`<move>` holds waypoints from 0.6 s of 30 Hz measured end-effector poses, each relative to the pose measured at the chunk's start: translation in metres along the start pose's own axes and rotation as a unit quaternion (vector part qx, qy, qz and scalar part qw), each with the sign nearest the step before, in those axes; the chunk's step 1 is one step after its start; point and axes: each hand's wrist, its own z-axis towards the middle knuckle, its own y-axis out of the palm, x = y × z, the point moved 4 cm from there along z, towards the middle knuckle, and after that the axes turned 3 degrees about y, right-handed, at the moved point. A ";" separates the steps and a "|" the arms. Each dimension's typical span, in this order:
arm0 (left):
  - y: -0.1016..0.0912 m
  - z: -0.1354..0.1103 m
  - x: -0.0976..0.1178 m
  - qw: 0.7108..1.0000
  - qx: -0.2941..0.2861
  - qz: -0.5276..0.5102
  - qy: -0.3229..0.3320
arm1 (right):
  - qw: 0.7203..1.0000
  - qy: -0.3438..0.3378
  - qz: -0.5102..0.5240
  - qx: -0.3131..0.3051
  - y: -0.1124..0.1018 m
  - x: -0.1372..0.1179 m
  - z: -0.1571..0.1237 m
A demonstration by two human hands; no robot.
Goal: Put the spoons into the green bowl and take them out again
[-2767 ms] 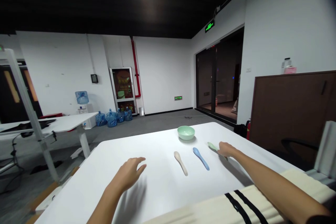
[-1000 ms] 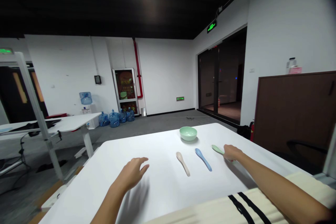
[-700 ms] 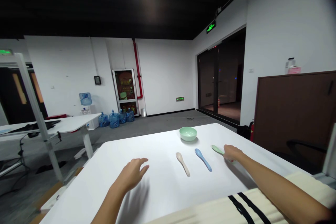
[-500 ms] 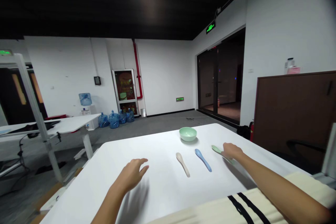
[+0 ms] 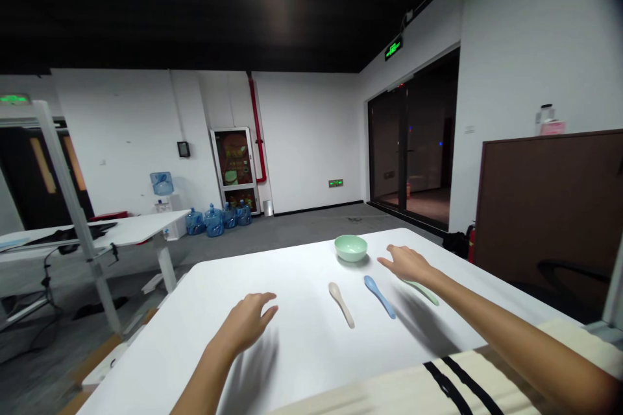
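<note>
My right hand (image 5: pixel 406 263) is over the table just right of the green bowl (image 5: pixel 351 249), fingers apart and holding nothing. Beneath its wrist lies a green spoon (image 5: pixel 424 293), its bowl end hidden by the hand. A blue spoon (image 5: pixel 379 297) rests left of it, and a cream spoon (image 5: pixel 341 305) lies further left. All three have their handles toward me. My left hand (image 5: pixel 251 319) hovers above the table's left part, thumb and fingers apart with nothing in them. The cream spoon is the thing nearest to it.
The white table (image 5: pixel 302 363) has its far edge just behind the bowl. To the left stands another white table (image 5: pixel 160 224) with a metal post (image 5: pixel 73 207). Several blue water jugs (image 5: pixel 214 222) stand on the floor beyond. A brown cabinet (image 5: pixel 545 207) is at the right.
My right hand has let go of the green spoon, which now lies on the table, and has moved left and forward toward the bowl. My left hand has stayed nearly still.
</note>
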 end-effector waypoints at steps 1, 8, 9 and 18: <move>0.000 0.000 0.000 1.000 0.000 -0.001 0.000 | 1.000 -0.015 0.003 -0.001 0.002 -0.004 -0.005; 0.000 -0.002 0.002 1.000 0.001 -0.004 -0.004 | 0.996 -0.067 -0.023 -0.046 0.034 -0.013 -0.035; 0.000 -0.002 0.002 1.000 0.001 -0.005 -0.006 | 0.996 -0.071 -0.029 -0.050 0.036 -0.012 -0.036; -0.001 -0.004 0.005 1.000 0.000 -0.013 -0.010 | 0.996 -0.072 -0.029 -0.048 0.035 -0.007 -0.039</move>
